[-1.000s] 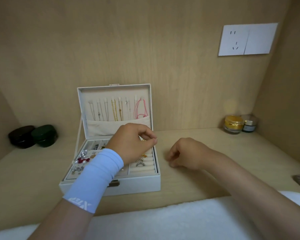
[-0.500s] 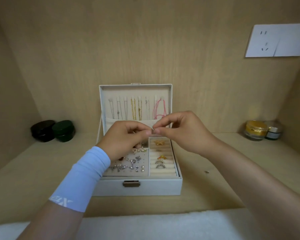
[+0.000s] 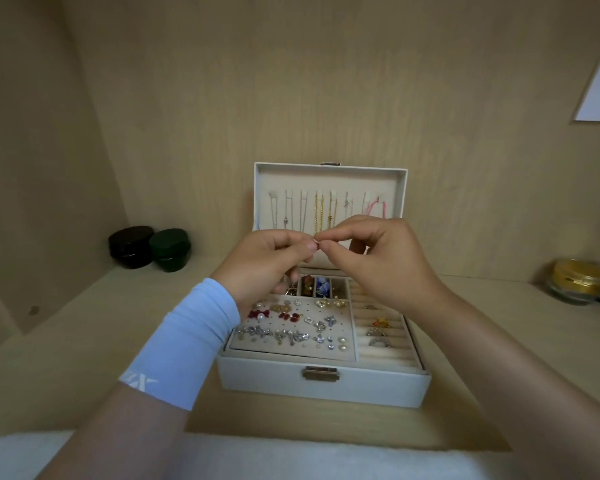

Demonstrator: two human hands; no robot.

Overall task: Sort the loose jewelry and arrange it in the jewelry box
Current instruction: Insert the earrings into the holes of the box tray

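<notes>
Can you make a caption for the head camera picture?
Left hand and right hand pinch a tiny piece above the open jewelry box.

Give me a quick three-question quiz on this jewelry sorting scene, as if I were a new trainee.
1. True or false: the jewelry box is closed.
2. Where do the necklaces hang? A: inside the lid; B: in a drawer; C: on a wall hook.
3. The left hand and right hand pinch one small jewelry piece between them. Which hand's wrist wears the blue wristband?

Key: 1 false; 2 A; 3 left.
</notes>
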